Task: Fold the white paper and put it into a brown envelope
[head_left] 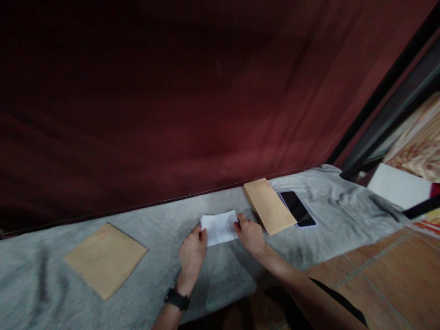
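Observation:
A small folded white paper (220,225) lies on a grey cloth (144,238) that covers a low surface. My left hand (191,255), with a black watch on the wrist, pinches the paper's left edge with its fingers pressed together. At the paper's right edge my right hand (250,234) presses down, fingertips closed on the sheet. Both hands touch the paper from the near side.
A narrow brown envelope (268,206) lies just right of the paper, with a dark phone (297,209) beside it. A larger brown envelope (105,258) rests at the left. A dark red curtain (192,101) hangs behind. Tiled floor (381,275) shows at the right.

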Tool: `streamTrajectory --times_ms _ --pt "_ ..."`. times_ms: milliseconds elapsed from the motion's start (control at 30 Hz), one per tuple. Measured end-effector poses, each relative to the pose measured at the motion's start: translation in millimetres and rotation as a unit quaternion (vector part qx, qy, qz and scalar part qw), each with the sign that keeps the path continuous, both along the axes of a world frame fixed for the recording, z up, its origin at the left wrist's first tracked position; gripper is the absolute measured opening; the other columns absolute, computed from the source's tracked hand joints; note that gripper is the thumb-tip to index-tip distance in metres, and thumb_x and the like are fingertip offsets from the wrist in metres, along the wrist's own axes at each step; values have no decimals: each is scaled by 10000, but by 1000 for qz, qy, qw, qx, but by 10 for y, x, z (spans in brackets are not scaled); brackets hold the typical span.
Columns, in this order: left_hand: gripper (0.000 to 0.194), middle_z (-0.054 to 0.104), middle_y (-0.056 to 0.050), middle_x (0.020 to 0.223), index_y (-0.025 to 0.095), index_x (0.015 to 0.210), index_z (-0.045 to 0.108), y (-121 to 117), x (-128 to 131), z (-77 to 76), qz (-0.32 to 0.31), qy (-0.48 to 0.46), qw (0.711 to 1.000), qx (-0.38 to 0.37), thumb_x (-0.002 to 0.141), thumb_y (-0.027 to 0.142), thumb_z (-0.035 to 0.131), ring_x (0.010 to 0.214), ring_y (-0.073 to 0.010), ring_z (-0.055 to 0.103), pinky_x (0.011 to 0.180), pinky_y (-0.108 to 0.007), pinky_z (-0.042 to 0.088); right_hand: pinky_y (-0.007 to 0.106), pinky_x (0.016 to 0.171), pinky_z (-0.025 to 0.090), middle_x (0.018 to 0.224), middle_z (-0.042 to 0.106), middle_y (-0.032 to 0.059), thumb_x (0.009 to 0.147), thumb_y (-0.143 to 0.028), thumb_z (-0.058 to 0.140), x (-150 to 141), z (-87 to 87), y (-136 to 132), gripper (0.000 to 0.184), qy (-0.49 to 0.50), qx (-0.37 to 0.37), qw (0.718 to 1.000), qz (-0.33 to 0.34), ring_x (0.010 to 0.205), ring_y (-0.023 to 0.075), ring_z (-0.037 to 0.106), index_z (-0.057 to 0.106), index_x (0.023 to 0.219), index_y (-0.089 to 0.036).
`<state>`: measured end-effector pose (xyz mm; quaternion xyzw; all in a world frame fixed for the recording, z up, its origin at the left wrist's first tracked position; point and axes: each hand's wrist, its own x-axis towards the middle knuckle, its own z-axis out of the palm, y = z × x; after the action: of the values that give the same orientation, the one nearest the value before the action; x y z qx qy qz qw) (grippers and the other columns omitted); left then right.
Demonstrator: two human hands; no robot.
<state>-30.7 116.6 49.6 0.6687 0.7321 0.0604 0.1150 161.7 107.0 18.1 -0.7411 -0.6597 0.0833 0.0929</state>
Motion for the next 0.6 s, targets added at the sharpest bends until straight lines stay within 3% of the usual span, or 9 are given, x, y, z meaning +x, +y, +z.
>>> streamTrajectory --times_ms 100,200,433,600 --pt "359 773 -134 922 159 1132 679 -17 33 -5 1 24 1000 6 1009 336 392 828 -246 733 659 -298 446 366 763 529 991 747 158 1031 -288 399 -12 8 -22 360 -17 24 1000 5 861 272 732 546 1329 -148" --pt "370 773 -140 924 147 1177 657 -21 52 -23 -3 41 999 12 1014 327 378 851 -255 740 668 -304 455 420 903 507 1149 701 176 1020 -250 398 -12 7 -25 381 -21 80 996 27 1022 295 681 534 1358 -140" --pt "364 772 -147 940 139 1169 651 8 57 -37 -16 56 998 4 1019 317 371 875 -250 743 687 -302 465 459 1164 342 1570 426 109 1034 -325 405 -137 -211 -99 500 33 150 970 190 1426 266 405 409 1516 -191" --pt "372 764 -152 925 130 1187 636 19 54 -49 -19 55 998 -2 1021 311 357 868 -265 740 695 -321 488 472 1199 282 1599 370 105 1047 -373 406 -196 -331 -184 506 0 141 974 177 1454 265 376 404 1527 -213"
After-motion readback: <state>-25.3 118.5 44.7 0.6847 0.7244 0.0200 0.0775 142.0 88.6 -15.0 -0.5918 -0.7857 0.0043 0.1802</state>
